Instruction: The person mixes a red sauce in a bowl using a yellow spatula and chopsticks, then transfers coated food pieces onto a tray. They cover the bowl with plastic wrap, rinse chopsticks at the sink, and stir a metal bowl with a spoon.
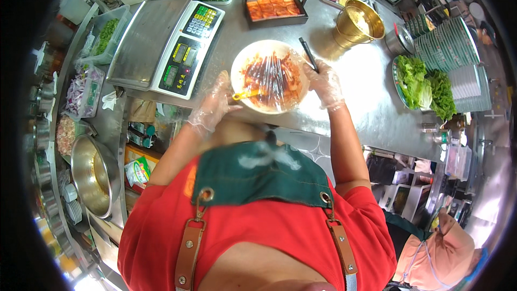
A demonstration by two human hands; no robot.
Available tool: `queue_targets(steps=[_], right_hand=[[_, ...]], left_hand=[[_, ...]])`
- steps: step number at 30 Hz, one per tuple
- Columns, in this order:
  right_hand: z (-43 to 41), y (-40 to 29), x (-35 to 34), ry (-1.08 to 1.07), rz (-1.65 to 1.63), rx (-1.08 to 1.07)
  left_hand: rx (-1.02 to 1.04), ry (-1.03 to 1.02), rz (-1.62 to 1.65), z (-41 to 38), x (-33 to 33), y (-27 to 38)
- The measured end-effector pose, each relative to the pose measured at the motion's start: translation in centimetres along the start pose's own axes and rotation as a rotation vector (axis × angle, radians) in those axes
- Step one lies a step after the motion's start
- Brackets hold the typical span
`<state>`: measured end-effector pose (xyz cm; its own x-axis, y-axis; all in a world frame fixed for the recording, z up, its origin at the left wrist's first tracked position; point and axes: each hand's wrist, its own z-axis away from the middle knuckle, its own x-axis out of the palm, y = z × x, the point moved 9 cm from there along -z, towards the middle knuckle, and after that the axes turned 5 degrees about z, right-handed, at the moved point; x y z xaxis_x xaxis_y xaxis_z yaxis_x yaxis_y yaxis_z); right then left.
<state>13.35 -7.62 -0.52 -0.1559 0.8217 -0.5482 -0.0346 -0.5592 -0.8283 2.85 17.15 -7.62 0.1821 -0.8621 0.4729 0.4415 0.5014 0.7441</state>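
Note:
A round white bowl (238,64) of food in red sauce stands on the steel counter before me. Clear plastic film (274,68) is stretched over it, wrinkled and shining. Across the bowl's left rim lies a yellow handle (242,95); the rest of that utensil is hard to make out. My left hand (214,99), in a clear disposable glove, is beside the left rim with thumb and fingers apart, and nothing shows in it. My right hand (323,83), gloved likewise, is at the right rim and grips a black pen (308,54) pointing up and away from me.
A digital scale (181,54) stands left. Beyond the bowl are a dark tray (278,19) of red slices and a brass-coloured bucket (343,28). Lettuce (414,83) and stacked plates (446,44) sit right. A co-worker (436,246) is behind me at right.

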Motion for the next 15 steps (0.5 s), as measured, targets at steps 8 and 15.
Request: queue_targets(steps=[8,15], right_hand=[[-2.9,5.4,2.7,-0.265,-0.171,0.250],[-0.2,-1.4,2.6,-0.317,-0.229,0.129]], left_hand=[[-0.009,-0.190,0.194,-1.2,4.3,0.3],[0.013,-0.279,0.328,1.6,1.9,2.4]])
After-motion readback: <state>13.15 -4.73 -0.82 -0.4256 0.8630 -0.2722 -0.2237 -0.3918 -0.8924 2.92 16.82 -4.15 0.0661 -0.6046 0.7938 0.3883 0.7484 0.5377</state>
